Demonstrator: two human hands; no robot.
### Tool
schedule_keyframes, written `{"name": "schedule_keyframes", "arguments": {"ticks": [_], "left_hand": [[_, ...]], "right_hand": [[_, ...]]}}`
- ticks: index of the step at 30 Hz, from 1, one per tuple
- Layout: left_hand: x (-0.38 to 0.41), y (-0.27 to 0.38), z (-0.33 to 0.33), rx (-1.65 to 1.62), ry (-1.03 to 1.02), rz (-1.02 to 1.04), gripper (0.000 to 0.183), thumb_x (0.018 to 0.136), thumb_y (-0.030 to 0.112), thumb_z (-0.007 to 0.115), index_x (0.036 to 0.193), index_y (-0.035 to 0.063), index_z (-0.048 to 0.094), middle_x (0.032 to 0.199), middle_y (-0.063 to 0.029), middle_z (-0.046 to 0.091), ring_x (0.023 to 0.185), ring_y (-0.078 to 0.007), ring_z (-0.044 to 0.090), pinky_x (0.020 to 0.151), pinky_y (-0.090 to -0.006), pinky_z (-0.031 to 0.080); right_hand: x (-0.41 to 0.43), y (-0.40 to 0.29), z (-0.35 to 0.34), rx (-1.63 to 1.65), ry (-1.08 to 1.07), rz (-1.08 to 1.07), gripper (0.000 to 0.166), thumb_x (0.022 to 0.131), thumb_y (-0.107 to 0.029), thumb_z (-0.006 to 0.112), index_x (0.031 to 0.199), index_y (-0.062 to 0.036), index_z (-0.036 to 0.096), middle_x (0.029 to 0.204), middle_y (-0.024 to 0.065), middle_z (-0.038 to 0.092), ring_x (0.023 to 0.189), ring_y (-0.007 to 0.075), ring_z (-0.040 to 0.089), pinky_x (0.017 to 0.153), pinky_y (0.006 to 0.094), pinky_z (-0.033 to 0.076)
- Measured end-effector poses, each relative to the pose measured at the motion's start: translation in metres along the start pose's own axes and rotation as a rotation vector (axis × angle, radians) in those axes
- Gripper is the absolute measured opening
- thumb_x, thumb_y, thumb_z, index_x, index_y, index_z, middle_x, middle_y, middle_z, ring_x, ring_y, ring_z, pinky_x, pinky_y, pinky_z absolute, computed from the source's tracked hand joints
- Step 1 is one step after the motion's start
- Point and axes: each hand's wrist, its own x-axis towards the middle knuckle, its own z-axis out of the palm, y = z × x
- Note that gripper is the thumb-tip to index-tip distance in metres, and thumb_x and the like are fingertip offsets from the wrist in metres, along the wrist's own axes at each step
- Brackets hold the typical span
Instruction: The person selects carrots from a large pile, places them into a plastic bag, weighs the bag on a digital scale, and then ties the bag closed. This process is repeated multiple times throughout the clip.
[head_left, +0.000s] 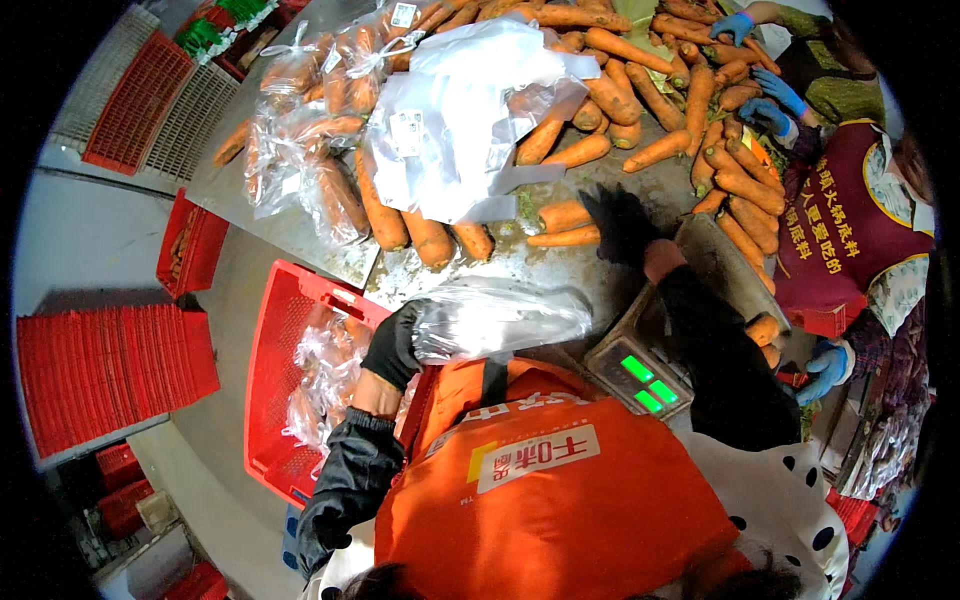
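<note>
My left hand (394, 343), in a black glove, grips one end of a clear plastic bag (502, 319). The bag stretches to the right over the table's near edge, and no carrot shows through its glare. Farther out on the right, my black-gloved right hand (621, 223) reaches low over the table with its fingers apart. Two carrots (564, 217) lie right at its fingertips; whether it touches them is unclear. Below my right forearm stands a weighing scale (637, 375) with lit green digits. Its metal pan (724, 274) is partly hidden by my sleeve.
Loose carrots (660, 97) cover the far table. A stack of flat plastic bags (465, 120) lies beside filled carrot bags (315, 165). At my left, a red crate (274, 375) holds bagged carrots. Co-workers' blue-gloved hands (780, 90) are at the right. Stacked red crates (112, 375) stand far left.
</note>
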Motion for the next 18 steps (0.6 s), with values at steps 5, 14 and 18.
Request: {"name": "schedule_keyframes", "arguments": {"ticks": [5, 14, 18], "left_hand": [[-0.018, 0.002, 0.043, 0.129, -0.091, -0.089, 0.021, 0.089, 0.010, 0.052, 0.106, 0.0003, 0.059, 0.094, -0.0080, 0.065, 0.084, -0.0176, 0.064, 0.075, -0.0316, 0.054], [0.021, -0.003, 0.060, -0.002, -0.218, -0.227, 0.029, 0.092, 0.024, 0.048, 0.106, 0.0012, 0.059, 0.094, -0.0101, 0.066, 0.083, -0.0199, 0.065, 0.075, -0.0368, 0.055], [0.038, -0.026, 0.055, -0.050, -0.131, -0.096, 0.028, 0.094, 0.022, 0.045, 0.107, 0.0006, 0.059, 0.090, -0.0086, 0.065, 0.076, -0.0189, 0.064, 0.070, -0.0314, 0.055]], "right_hand": [[0.019, -0.004, 0.026, 0.001, -0.362, 0.167, 0.087, 0.056, -0.020, 0.073, 0.134, -0.0053, 0.036, 0.119, 0.0220, 0.047, 0.111, 0.0404, 0.045, 0.090, 0.0515, 0.037], [0.059, -0.059, -0.068, 1.021, 0.242, 0.373, 0.053, 0.069, -0.008, 0.073, 0.116, -0.0025, 0.050, 0.110, 0.0100, 0.057, 0.103, 0.0201, 0.055, 0.085, 0.0345, 0.046], [0.067, -0.149, -0.106, 1.346, 0.163, 0.199, 0.036, 0.070, -0.009, 0.073, 0.101, -0.0031, 0.055, 0.094, 0.0058, 0.057, 0.084, 0.0155, 0.056, 0.077, 0.0290, 0.047]]}}
